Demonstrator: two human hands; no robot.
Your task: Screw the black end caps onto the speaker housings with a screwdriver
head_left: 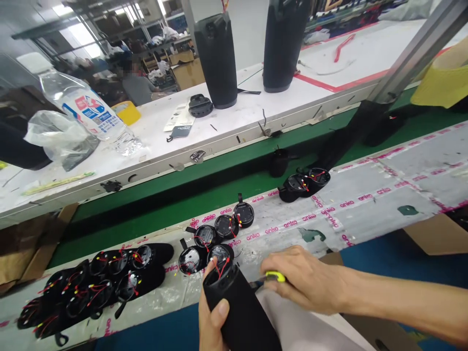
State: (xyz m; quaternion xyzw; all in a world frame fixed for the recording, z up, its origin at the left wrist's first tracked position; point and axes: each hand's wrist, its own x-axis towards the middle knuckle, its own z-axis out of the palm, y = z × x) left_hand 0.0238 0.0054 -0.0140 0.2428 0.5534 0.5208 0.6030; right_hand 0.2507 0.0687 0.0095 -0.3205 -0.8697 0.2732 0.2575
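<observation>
My left hand [215, 321] grips a black fabric-covered cylindrical speaker body [243, 307], tilted, its open end facing up and away from me. Red wires [221, 265] with small connectors stick out of that end. Close to the speaker's right side, my right hand [302, 278] is closed around a small yellow-handled tool [275, 277]. A dark tip of this tool points toward the speaker; its exact kind is not clear. Just beyond stand several similar speaker bodies [225, 226] with open tops and loose red wires.
More wired speaker bodies [98, 287] crowd the bench's left; two [307, 183] stand farther right. The raised white shelf [153, 131] carries a water bottle [87, 105], yellow tape [126, 113], a black round part [200, 105] and two tall speakers [217, 61]. A metal post [413, 53] rises at right.
</observation>
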